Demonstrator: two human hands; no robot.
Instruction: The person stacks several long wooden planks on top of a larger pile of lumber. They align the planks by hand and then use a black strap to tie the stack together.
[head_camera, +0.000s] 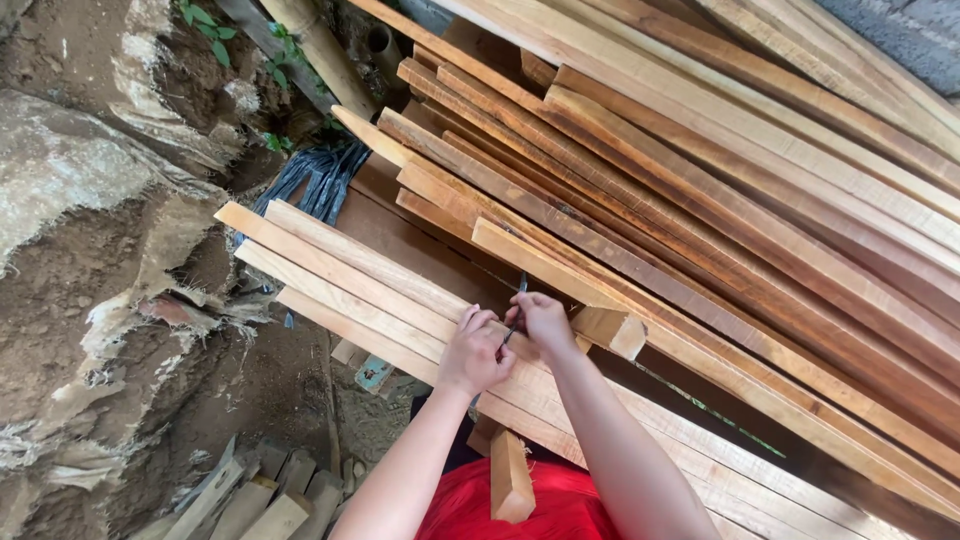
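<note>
Hands meet on pale planks (380, 290). Right hand (543, 320) fingers pinch a thin dark tool (517, 305). Left hand (473, 352) fingers curl beside it, touching the tool.

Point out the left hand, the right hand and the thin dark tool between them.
left hand (472, 352): head view, on the back of the hand.
right hand (545, 320): head view, on the knuckles.
thin dark tool (521, 286): head view, on its upper end above the fingers.

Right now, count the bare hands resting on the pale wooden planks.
2. The left hand rests on the pale wooden planks; the right hand, beside it, pinches a thin dark tool.
</note>
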